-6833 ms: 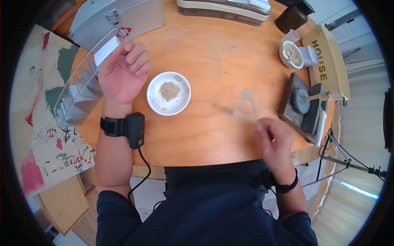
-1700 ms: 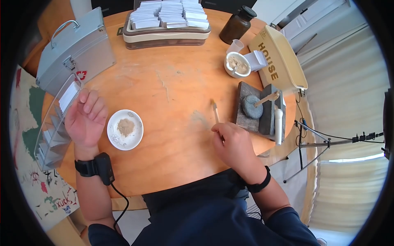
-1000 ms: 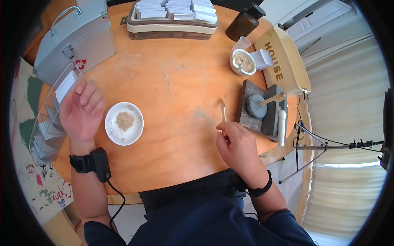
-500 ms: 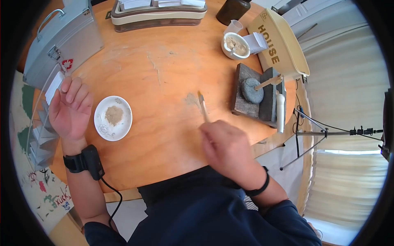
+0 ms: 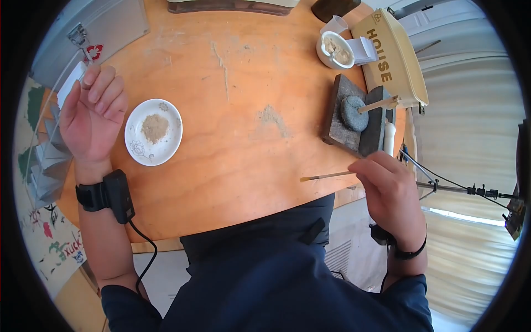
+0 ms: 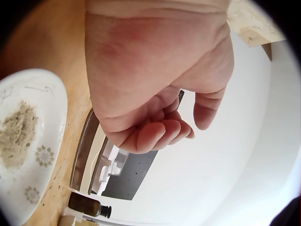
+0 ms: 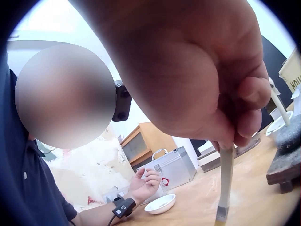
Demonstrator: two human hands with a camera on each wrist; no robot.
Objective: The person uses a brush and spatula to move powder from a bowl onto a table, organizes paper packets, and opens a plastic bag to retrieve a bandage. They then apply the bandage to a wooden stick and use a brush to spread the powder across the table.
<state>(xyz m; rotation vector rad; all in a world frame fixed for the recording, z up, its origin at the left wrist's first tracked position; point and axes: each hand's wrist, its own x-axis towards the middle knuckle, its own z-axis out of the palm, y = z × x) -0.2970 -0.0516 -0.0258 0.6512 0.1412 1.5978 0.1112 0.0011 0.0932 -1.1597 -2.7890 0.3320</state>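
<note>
Drew brush (image 5: 326,176) back from dust (image 5: 271,116) to near edge of table (image 5: 238,188), pinching it in right hand (image 5: 391,193) (nothing in loosely curled left hand (image 5: 93,113)); likely light, soft-tipped, best held by handle (image 7: 226,172).

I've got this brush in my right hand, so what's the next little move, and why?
Probably carry the brush to the greyish patch on the tabletop and sweep it lightly. The right hand already holds the brush, but its bristles are near the tabletop's front edge, apart from the patch, which looks like loose powder.
</note>
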